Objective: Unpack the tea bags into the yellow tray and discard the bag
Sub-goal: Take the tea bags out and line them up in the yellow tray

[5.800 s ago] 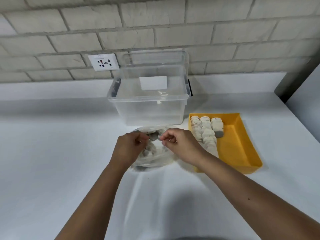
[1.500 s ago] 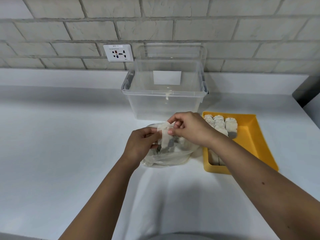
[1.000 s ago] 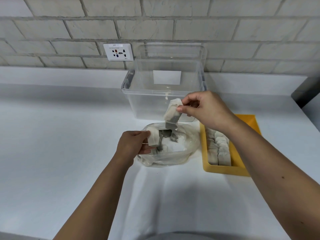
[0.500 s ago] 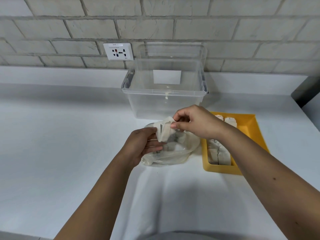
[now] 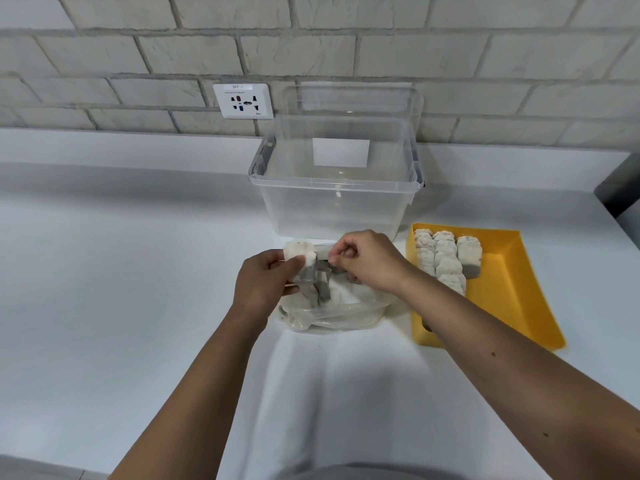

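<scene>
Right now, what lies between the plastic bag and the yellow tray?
Head view: only bare white table separates plastic bag and yellow tray; the right forearm crosses above.

arms: bare, no sleeves | wrists: bare | torso: grey garment (image 5: 346,472)

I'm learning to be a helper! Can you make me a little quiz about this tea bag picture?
1. True or false: the yellow tray already has tea bags in it.
2. What does the left hand hold? A) spoon B) tea bags C) cup
3. Fill in: the clear box stands ____ the plastic bag.

Key: 1 true; 2 B; 3 behind
</scene>
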The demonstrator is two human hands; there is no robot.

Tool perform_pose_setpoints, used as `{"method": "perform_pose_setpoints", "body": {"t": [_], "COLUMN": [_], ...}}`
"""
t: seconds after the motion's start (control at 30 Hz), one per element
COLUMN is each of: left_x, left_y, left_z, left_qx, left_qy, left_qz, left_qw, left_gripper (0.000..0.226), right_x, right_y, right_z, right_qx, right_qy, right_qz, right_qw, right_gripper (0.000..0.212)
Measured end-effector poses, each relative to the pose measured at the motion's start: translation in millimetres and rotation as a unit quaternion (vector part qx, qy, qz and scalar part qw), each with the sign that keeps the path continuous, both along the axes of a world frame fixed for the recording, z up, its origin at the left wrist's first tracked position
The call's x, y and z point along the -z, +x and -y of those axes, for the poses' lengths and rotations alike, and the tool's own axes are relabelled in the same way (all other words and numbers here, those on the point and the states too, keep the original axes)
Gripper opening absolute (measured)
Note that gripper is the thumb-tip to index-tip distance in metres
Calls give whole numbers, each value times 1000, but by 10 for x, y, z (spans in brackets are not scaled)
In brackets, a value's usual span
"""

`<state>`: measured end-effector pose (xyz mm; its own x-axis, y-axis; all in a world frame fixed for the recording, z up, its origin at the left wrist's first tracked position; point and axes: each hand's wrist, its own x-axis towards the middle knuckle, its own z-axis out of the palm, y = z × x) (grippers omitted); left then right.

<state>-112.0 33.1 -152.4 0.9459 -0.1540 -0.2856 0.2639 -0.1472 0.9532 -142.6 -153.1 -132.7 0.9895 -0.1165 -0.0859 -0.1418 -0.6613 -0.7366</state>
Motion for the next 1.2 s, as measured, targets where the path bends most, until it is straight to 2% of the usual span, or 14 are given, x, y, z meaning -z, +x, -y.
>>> {"method": "perform_pose_setpoints", "body": {"t": [0.13, 0.23, 0.3, 0.47, 0.67, 0.83, 1.07, 1.2], "left_x": [91, 108, 114, 110, 62, -1, -64, -67], "left_y": [21, 14, 19, 41, 26, -43, -144, -148], "left_z": [-55, -37, -26, -32, -1, 91, 187, 185], "left_qx": [-17, -10, -9, -14, -14, 39, 75, 63], "left_qy": [16, 24, 29, 30, 14, -5, -47, -54], "left_qz": [12, 12, 13, 18, 15, 4, -62, -73], "left_qw": [1000, 1000, 999, 999, 1000, 999, 994, 994], "left_gripper": [12, 10, 7, 9, 8, 10, 20, 29], "right_x": [286, 407, 471, 457, -53, -424, -181, -27], "right_y": [13, -6, -5, -32, -238, -296, -105, -47], "right_z": [-56, -138, -158, -46, 183, 242, 186, 161], "right_qx": [-28, -38, -43, -57, -105, -147, -13, 23], "right_qy": [-115, -179, -183, -150, -75, 84, 201, 225], "right_qz": [-108, -144, -146, -139, -34, -42, -17, -22], "right_qw": [987, 972, 971, 977, 991, 985, 979, 974], "right_gripper": [7, 27, 32, 16, 15, 13, 12, 10]}}
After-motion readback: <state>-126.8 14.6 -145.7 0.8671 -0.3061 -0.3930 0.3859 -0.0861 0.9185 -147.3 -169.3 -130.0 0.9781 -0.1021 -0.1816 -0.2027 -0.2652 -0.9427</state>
